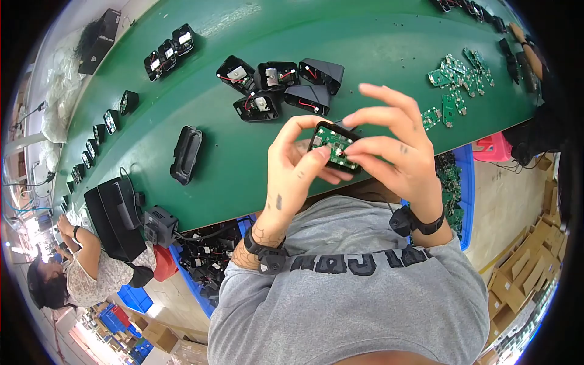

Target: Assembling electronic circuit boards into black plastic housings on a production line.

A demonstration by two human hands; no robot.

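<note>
In front of my body, my left hand [294, 159] is closed around a small black plastic case [320, 125]. A green circuit board [334, 143] with white components sits inside the case's rim, and my left thumb lies on it. My right hand [398, 140] is at the right side of the case. Its thumb and a fingertip come together at the board's edge, while the upper fingers are lifted and bent. Whatever is between those fingertips is too small to make out.
Ahead on the green table [243, 158] are several black housings [277, 75] with red wires. Loose circuit boards [456, 79] are piled at right. An empty-looking black shell [186, 154] lies left. Blue bins [466, 194] stand below the edge. Other people work at both sides.
</note>
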